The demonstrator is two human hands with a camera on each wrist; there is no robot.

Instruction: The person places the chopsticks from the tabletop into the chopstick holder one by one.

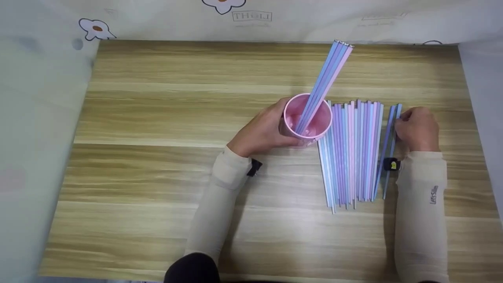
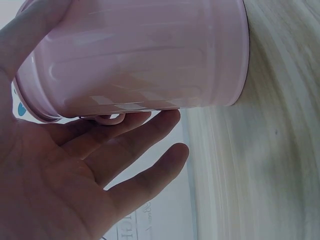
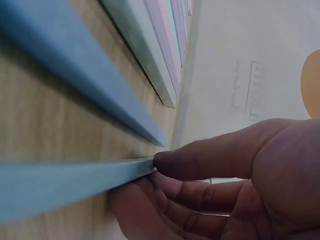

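Note:
My left hand (image 1: 261, 131) grips a pink cup (image 1: 321, 118) from its left side, thumb on the near side. In the left wrist view, its other fingers lie along the wall beside a small pink loop. A few blue, purple and pink chopsticks (image 1: 327, 74) lean out of the cup toward the back right. With thumb and fingertips, my right hand (image 1: 418, 127) pinches the thick end of a blue chopstick (image 3: 75, 184) at the far right. Another blue chopstick (image 3: 95, 75) lies just left of it on the table.
Side by side between the hands lies a row of pastel chopsticks (image 1: 351, 157), thick ends toward the back; the cup overlaps its left end. Behind the wooden table (image 1: 157, 177) hangs a pale flower-printed sheet (image 1: 165, 23). A pale wall (image 1: 481, 86) borders the right side.

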